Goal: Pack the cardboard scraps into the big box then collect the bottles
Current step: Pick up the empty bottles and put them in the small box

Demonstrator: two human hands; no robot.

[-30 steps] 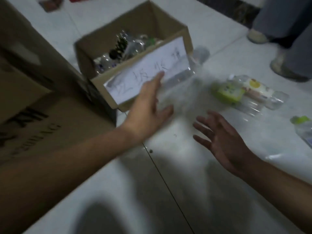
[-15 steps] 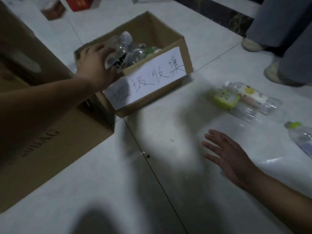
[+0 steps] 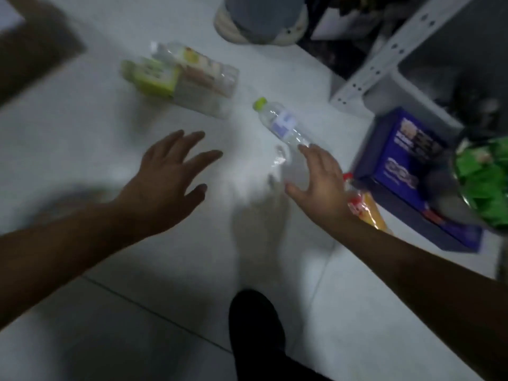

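While both arms reach out over the pale tiled floor (image 3: 82, 166), the head view shows the left hand (image 3: 167, 182) palm down with fingers spread wide, its grip empty and touching nothing. The right hand (image 3: 320, 185) is also spread and holds nothing; its fingertips (image 3: 303, 148) lie at the bottom end of a clear bottle (image 3: 283, 125), though blur hides whether they touch it. This bottle lies on its side on the floor, slanting from upper left to lower right, with a yellow-green cap (image 3: 259, 103) at the far end and a pale lilac label around its middle; the body looks see-through and mostly empty. Farther off to the left lies a cluster of bottles (image 3: 181, 78), blurred, also on their sides and pressed together: one carries a yellow-green label, another a pale label with orange and pink patches, and the clear plastic beneath looks crumpled. A brown cardboard corner (image 3: 35, 50) shows at the upper left edge. Just beside the right wrist sits a red and yellow packet (image 3: 362, 207), and past it a blue box (image 3: 406, 166) against a white metal rack (image 3: 384, 53). A dark shoe (image 3: 255, 323) stands on the floor at the bottom centre.
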